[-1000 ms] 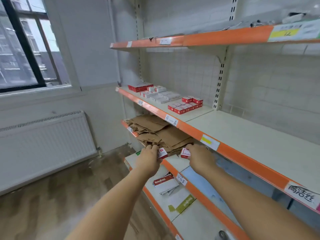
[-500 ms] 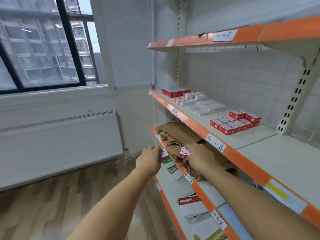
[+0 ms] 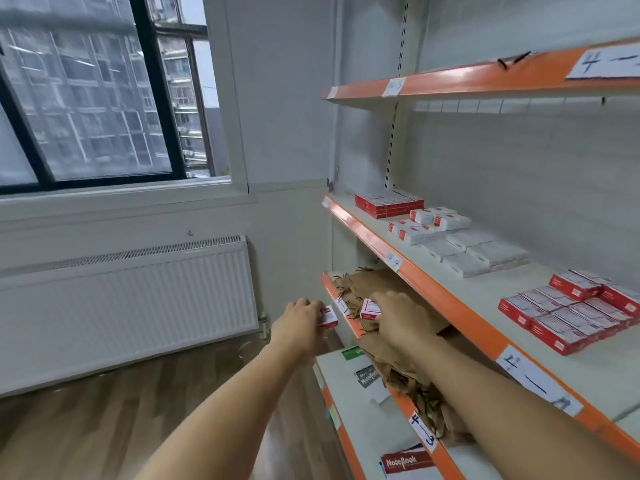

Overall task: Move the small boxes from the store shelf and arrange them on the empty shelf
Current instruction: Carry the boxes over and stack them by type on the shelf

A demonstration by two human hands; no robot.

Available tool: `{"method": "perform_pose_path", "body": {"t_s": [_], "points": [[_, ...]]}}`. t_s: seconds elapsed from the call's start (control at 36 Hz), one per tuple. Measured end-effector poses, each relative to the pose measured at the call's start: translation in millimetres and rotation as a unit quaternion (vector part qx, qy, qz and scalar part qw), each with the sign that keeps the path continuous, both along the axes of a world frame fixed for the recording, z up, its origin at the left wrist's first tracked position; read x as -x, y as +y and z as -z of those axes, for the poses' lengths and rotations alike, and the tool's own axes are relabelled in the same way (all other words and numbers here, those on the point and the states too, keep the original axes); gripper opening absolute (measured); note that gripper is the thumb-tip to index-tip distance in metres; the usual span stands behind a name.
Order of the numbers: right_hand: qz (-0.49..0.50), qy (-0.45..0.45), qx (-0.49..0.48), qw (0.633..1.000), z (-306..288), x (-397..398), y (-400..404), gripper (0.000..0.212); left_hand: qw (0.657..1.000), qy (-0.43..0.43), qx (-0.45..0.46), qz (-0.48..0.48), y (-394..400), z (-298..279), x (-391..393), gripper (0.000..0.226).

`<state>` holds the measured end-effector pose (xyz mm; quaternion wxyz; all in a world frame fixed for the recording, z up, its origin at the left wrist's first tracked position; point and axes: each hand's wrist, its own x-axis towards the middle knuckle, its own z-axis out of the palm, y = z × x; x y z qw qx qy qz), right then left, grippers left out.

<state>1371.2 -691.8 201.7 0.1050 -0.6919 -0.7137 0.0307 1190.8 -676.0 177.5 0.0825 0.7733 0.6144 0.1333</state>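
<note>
Left hand (image 3: 300, 323) grips a small box (image 3: 329, 317); right hand (image 3: 398, 318) grips another (image 3: 370, 309), both held level off the bag shelf (image 3: 341, 308), apparently for carrying. Beyond, arranged boxes (image 3: 568, 315) sit in tidy rows on the upper shelf (image 3: 433, 289), likely the destination.

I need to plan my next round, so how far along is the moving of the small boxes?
Done: rows of red and white boxes already lie on the middle shelf. In hand: the left hand and right hand each hold one small box. Left: placing those two; any remaining stock is out of view.
</note>
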Motion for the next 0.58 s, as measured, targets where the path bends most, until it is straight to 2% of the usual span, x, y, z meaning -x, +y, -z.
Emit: {"method": "perform_pose_path", "body": {"t_s": [0.17,0.31,0.58], "points": [[0.049,0.027,-0.017,0.998,-12.5,21.3,75.9,0.043,0.999,0.001,-0.017,0.037,86.3,-8.0,27.7,0.040],[0.092,0.013,-0.017,0.995,-18.7,30.2,124.2,0.043,0.996,-0.012,-0.032,0.085,147.8,-13.8,39.9,0.042],[0.174,-0.022,-0.017,0.984,-19.2,17.0,206.2,0.036,0.986,-0.005,-0.024,0.166,250.4,-14.0,20.2,0.044]]}}
